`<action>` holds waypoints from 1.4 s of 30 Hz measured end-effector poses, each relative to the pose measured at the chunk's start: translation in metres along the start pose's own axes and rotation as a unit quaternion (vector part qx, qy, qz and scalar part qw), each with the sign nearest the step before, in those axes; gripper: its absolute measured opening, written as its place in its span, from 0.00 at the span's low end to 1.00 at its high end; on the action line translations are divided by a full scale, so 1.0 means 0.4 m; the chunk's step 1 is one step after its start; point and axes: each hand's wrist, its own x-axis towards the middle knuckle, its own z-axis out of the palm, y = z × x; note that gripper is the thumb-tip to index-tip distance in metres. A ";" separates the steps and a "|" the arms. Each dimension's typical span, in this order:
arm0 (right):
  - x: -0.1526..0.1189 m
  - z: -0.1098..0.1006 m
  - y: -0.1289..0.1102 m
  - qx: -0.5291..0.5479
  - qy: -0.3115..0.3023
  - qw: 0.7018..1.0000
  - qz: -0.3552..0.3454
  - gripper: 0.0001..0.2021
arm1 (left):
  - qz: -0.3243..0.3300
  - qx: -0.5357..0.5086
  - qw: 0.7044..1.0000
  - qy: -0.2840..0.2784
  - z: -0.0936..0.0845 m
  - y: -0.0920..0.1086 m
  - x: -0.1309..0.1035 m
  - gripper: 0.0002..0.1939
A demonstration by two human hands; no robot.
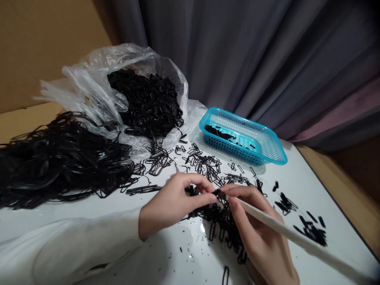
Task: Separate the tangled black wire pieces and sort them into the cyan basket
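Observation:
My left hand [181, 198] reaches in from the left, its thumb and forefinger pinching a small black loop piece [218, 192]. At the same piece are the fingertips of my right hand [258, 225], closed together. A long whitish rod or strip [299, 237] runs from those fingertips across my right hand to the lower right; whether the hand grips it I cannot tell. Beneath both hands lies a heap of thin black loops [219, 221], partly hidden by the fingers. More loose black loops [208, 164] are scattered just beyond.
On the left is a large pile of black strips [59, 158]. Behind it, a clear plastic bag [86, 87] holds more black pieces [148, 103]. A blue basket [276, 146] contains some black pieces. Small black clusters [314, 233] lie near the table's right edge.

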 end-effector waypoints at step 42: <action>-0.009 0.029 0.002 0.118 0.042 0.991 0.041 0.06 | 0.066 0.060 0.993 0.074 -0.007 0.000 0.015 0.07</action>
